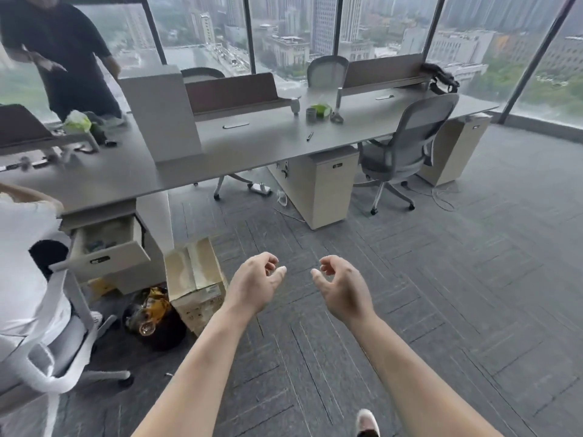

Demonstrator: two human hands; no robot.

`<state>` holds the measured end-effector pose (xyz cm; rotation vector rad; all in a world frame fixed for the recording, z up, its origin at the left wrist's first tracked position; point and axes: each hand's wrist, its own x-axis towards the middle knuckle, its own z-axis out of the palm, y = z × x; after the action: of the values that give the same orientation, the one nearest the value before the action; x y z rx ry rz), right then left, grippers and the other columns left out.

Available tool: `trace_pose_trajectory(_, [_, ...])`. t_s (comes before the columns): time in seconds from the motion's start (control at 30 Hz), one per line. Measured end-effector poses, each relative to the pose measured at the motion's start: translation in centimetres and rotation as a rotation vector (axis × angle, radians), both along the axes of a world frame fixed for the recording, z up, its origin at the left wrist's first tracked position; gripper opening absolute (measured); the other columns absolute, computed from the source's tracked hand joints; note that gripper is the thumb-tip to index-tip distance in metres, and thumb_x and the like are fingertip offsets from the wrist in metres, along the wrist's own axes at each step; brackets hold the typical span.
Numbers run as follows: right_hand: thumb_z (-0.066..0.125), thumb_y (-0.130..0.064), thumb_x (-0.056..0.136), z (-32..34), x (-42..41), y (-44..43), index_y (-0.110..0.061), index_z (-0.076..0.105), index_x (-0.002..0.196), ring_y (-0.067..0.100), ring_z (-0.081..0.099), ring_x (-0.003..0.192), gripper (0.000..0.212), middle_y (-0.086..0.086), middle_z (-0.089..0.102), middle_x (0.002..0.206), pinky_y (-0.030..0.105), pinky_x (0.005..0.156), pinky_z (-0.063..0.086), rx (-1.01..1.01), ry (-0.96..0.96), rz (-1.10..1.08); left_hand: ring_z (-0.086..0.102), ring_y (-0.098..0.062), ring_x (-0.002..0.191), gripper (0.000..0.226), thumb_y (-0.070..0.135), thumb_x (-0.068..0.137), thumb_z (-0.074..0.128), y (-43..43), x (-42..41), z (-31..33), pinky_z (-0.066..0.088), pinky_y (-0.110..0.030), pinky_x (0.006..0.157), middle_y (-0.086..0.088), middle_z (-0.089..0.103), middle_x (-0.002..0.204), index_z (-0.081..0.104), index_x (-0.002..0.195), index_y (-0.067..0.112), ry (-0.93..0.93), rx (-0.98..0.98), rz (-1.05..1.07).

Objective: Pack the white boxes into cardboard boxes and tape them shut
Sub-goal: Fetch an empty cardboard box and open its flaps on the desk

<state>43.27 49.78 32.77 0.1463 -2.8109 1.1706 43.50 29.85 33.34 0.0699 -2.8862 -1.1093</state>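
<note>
A cardboard box stands on the carpet by the desk's left pedestal, its top flaps closed under clear glossy tape. My left hand hovers just right of it, fingers loosely curled and apart, holding nothing. My right hand is level with it, a hand's width further right, also empty with curled fingers. Both hands float above bare carpet. A roll of tape sits on the long grey desk beside a green item. No white boxes are in sight.
An open drawer juts out left of the box; a dark bag with yellow wrapping lies below it. A seated person in white is at left, another in black behind the desk. Grey chair right.
</note>
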Motion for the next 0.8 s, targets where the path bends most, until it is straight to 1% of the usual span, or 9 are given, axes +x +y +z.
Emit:
trace_pose_trajectory(0.13, [0.060,-0.040,0.094,-0.3,-9.3,0.4,-0.018,0.063,0.116,0.010,0.061,0.096,0.031,-0.008,0.065,0.105,0.028,0.080,0.049,-0.005,0.027,0.130,0.062,-0.011,0.087,0.026,0.040,0.094,0.062,0.8,-6.4,0.4,0.052,-0.028,0.079,0.007,0.066,0.095,0.065,0.107,0.018,0.011,0.011,0.122])
trace_pose_trajectory(0.23, [0.059,-0.040,0.095,0.1,-15.2,-0.3,-0.017,0.063,0.117,0.012,0.061,0.097,0.032,-0.007,0.065,0.106,0.028,0.082,0.049,0.009,0.016,0.263,0.061,-0.009,0.088,0.023,0.041,0.095,0.060,0.5,-9.7,1.3,0.046,-0.017,0.073,0.009,0.065,0.096,0.064,0.106,0.021,0.014,-0.018,0.252])
trace_pose_trajectory(0.27, [0.059,-0.040,0.095,0.3,-16.8,-0.8,-0.017,0.063,0.117,0.012,0.061,0.097,0.033,-0.006,0.066,0.107,0.029,0.082,0.049,0.016,0.020,0.298,0.060,-0.008,0.088,0.024,0.041,0.095,0.060,0.2,-10.3,1.6,0.045,-0.016,0.072,0.009,0.065,0.097,0.064,0.107,0.021,0.019,-0.029,0.289])
trace_pose_trajectory(0.33, [0.059,-0.040,0.095,0.8,-20.2,-2.2,-0.016,0.063,0.118,0.012,0.061,0.097,0.033,-0.005,0.066,0.108,0.030,0.082,0.050,0.012,0.009,0.369,0.061,-0.006,0.088,0.026,0.043,0.095,0.059,-0.8,-11.7,1.9,0.049,-0.021,0.076,0.009,0.066,0.099,0.064,0.109,0.021,0.009,-0.030,0.370])
trace_pose_trajectory(0.5, [0.060,-0.039,0.094,1.0,-26.3,-7.8,-0.015,0.063,0.119,0.014,0.062,0.101,0.034,-0.004,0.066,0.109,0.031,0.085,0.049,0.012,-0.010,0.547,0.060,-0.006,0.089,0.024,0.042,0.095,0.059,-4.7,-14.3,2.1,0.046,-0.019,0.075,0.010,0.066,0.099,0.064,0.108,0.022,-0.006,-0.021,0.580])
trace_pose_trajectory(0.57, [0.060,-0.040,0.094,0.6,-28.8,-10.8,-0.015,0.063,0.118,0.014,0.061,0.102,0.035,-0.004,0.066,0.111,0.031,0.085,0.048,0.042,-0.008,0.620,0.060,-0.007,0.090,0.025,0.042,0.095,0.059,-6.8,-15.7,1.6,0.047,-0.021,0.075,0.010,0.065,0.100,0.064,0.109,0.022,0.001,-0.017,0.644])
trace_pose_trajectory(0.7, [0.057,-0.041,0.094,-0.7,-33.3,-17.2,-0.019,0.061,0.118,0.014,0.060,0.104,0.033,-0.006,0.065,0.112,0.031,0.087,0.047,0.115,-0.015,0.743,0.059,-0.007,0.091,0.024,0.041,0.095,0.058,-11.9,-18.6,-0.3,0.042,-0.020,0.071,0.009,0.064,0.102,0.063,0.110,0.022,-0.001,0.014,0.788])
trace_pose_trajectory(0.8, [0.057,-0.042,0.094,-1.6,-37.0,-22.2,-0.019,0.060,0.120,0.015,0.060,0.105,0.035,-0.005,0.064,0.113,0.032,0.088,0.048,0.174,-0.018,0.824,0.059,-0.005,0.089,0.024,0.042,0.094,0.059,-16.4,-21.4,-2.0,0.043,-0.020,0.070,0.010,0.065,0.100,0.064,0.108,0.023,-0.005,0.057,0.893])
